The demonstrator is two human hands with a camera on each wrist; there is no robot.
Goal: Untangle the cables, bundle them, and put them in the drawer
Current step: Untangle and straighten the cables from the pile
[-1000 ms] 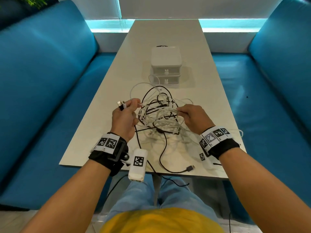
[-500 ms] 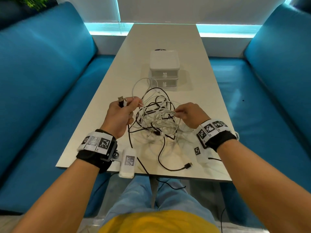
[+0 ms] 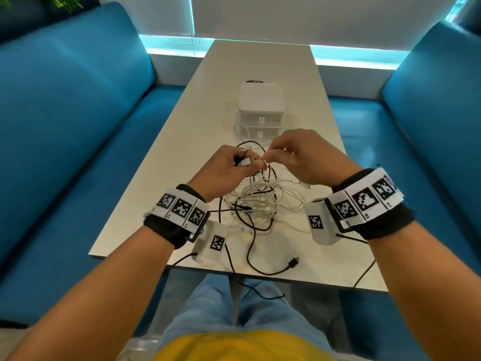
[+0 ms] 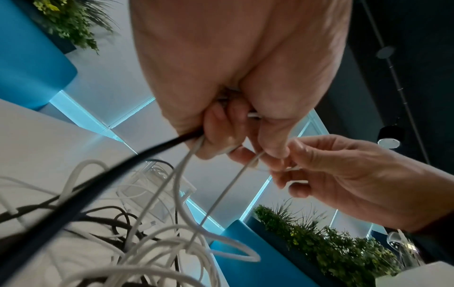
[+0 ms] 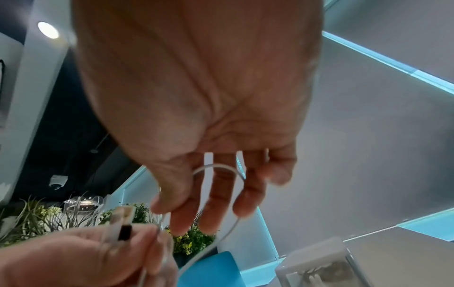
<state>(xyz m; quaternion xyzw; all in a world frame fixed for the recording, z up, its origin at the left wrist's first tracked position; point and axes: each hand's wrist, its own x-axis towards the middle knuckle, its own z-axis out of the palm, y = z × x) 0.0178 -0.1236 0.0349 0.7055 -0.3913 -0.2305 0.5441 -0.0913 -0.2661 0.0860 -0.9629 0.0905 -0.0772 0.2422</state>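
Note:
A tangle of white and black cables point(image 3: 260, 201) lies on the table's near half, partly lifted. My left hand point(image 3: 243, 162) holds a black cable point(image 4: 127, 157) and a white cable point(image 4: 186, 161) in its curled fingers, with their plugs point(image 5: 123, 231) sticking out above. My right hand point(image 3: 282, 152) is right next to it and pinches a thin white cable point(image 4: 236, 174) between thumb and forefinger; a loop of it point(image 5: 221, 167) crosses the fingers. The small white two-drawer unit point(image 3: 260, 108) stands just beyond the hands, both drawers closed.
One black cable end with its plug point(image 3: 294, 263) trails near the table's front edge point(image 3: 234, 274), and another strand hangs over it. Blue sofas point(image 3: 78, 126) flank the table on both sides. A window wall lies past the far end.
Both hands rose from the tangle and came together above it. The right hand moved left to meet the left one, pulling white strands up.

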